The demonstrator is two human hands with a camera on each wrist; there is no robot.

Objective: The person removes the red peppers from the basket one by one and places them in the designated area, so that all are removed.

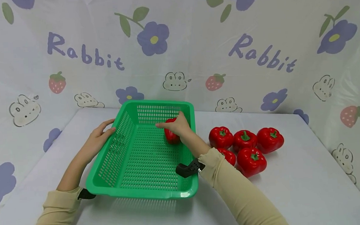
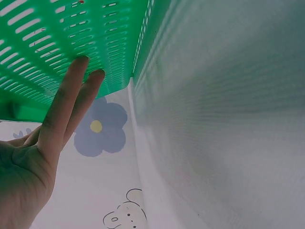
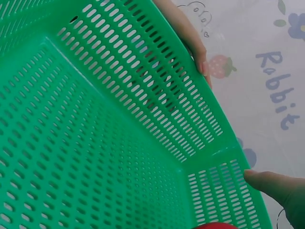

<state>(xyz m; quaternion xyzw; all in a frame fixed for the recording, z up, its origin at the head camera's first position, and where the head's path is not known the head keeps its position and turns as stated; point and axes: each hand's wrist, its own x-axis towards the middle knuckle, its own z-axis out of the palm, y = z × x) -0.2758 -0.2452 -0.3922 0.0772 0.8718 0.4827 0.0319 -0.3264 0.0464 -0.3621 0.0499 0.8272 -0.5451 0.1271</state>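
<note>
The green plastic basket with slotted walls stands on the white table. My left hand is at its left rim; in the left wrist view, straight fingers lie against the outer wall. My right hand reaches over the right side into the basket, thumb and forefinger spread apart. Under it, a red bell pepper sits inside near the right wall, partly covered by the hand. In the right wrist view the outstretched thumb stands apart from the pepper, whose top edge alone shows.
Several red bell peppers with green stems sit grouped on the table right of the basket, beside the right forearm. A white cloth printed with rabbits, flowers and strawberries hangs behind the table. Black straps circle the wrists.
</note>
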